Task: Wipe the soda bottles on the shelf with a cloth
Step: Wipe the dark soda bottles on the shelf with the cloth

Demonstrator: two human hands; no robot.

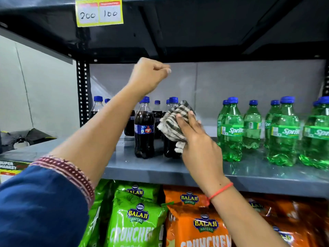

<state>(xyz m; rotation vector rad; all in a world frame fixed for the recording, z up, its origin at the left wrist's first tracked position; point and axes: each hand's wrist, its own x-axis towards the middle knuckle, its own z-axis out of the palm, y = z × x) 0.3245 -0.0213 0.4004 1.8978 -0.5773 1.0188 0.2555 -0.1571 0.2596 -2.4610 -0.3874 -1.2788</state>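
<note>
Several dark cola bottles (143, 129) with blue caps stand at the left of the grey shelf (160, 168). My right hand (197, 139) presses a checked white-and-dark cloth (175, 122) against the front right cola bottle, which the cloth mostly hides. My left hand (149, 73) is raised above the cola bottles, fingers curled into a loose fist, touching nothing. To the right stand several green Sprite bottles (231, 131) with blue caps.
The dark shelf above (178, 32) hangs low over the bottles, with a yellow price tag (99, 12) on its edge. Green snack bags (135, 220) and orange snack bags (201, 223) fill the shelf below. A perforated black upright (82, 93) stands at the left.
</note>
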